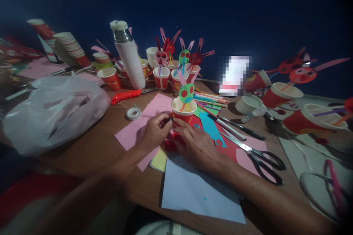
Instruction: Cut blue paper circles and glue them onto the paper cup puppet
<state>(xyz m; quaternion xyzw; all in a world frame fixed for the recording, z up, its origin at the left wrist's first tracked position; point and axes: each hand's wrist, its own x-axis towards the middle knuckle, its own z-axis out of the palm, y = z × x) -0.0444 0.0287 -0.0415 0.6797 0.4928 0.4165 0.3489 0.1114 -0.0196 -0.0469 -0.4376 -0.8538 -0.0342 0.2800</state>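
Note:
Between the fingertips of my left hand is a tiny dark bit with a bluish edge, too small to name. My right hand meets it there, its thumb and finger pressed together and the other fingers bent over red paper. Just beyond both hands stands a red-and-white paper cup. Out of it rises a green paper rabbit face with red eyes, a blue mouth and pink ears. Pink paper lies beneath my left hand. Right of my right hand is a cut blue paper strip.
Black-handled scissors lie at right beside pens. A tape roll, an orange-red cutter, a white bottle and a plastic bag sit left. White paper lies in front. More cups with paper faces stand behind.

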